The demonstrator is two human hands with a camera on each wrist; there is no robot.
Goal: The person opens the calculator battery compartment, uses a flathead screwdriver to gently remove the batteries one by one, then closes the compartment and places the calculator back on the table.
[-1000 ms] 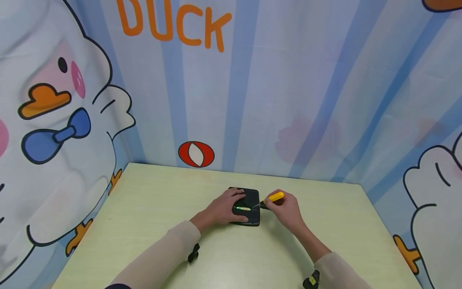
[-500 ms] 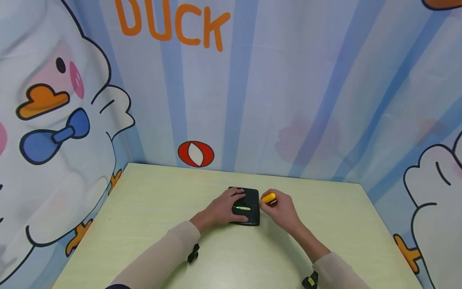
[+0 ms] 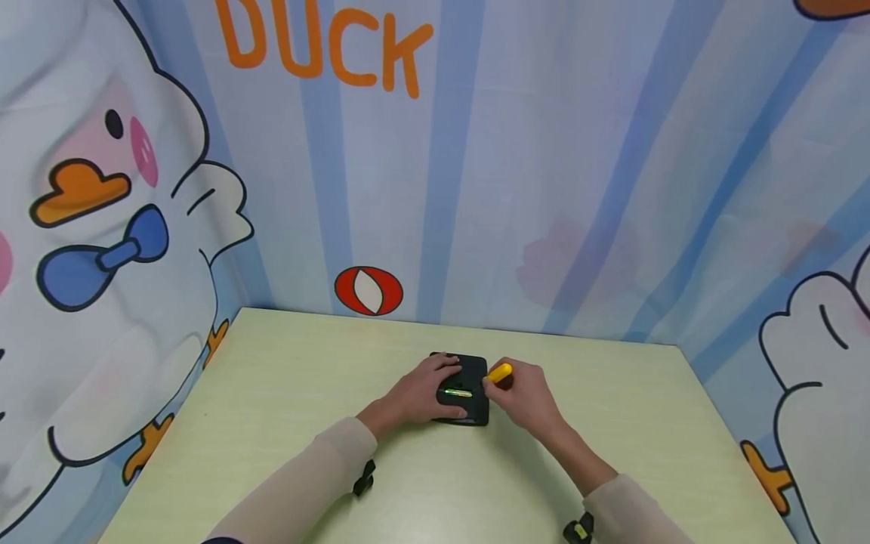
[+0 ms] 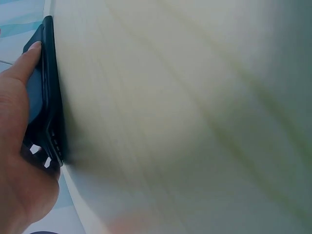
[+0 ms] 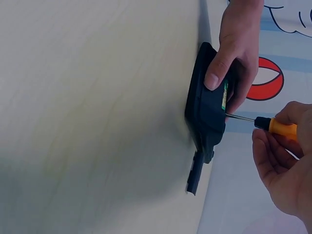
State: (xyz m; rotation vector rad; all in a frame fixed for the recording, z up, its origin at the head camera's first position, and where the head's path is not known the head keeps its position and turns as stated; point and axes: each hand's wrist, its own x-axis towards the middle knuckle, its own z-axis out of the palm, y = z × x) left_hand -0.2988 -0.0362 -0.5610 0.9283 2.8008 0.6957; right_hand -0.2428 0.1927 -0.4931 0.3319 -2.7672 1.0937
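Observation:
A black, flat device with rounded corners (image 3: 478, 369) lies on the table; its exact kind does not show. A green battery-like strip (image 3: 458, 393) sits in a slot on its upper face. My left hand (image 3: 420, 389) presses on that face, thumb and fingers spread to either side of the strip. In my right hand (image 3: 526, 397) is a screwdriver (image 5: 282, 128) with a yellow handle, black collar and thin metal shaft, pinched between fingers and thumb. The shaft meets the device close beside the green strip in the right wrist view. From the head, my fingers hide the shaft.
Both hands work toward the back of the pale wooden table (image 3: 299, 363). A blue-striped backdrop (image 3: 476, 189) with duck drawings rises right behind and beside it. Below the device's body, a thin black part (image 5: 194, 174) juts out at an angle.
My right hand has moved left with the screwdriver, up to the device's edge, and the handle stands more upright. The left hand and the device have stayed put.

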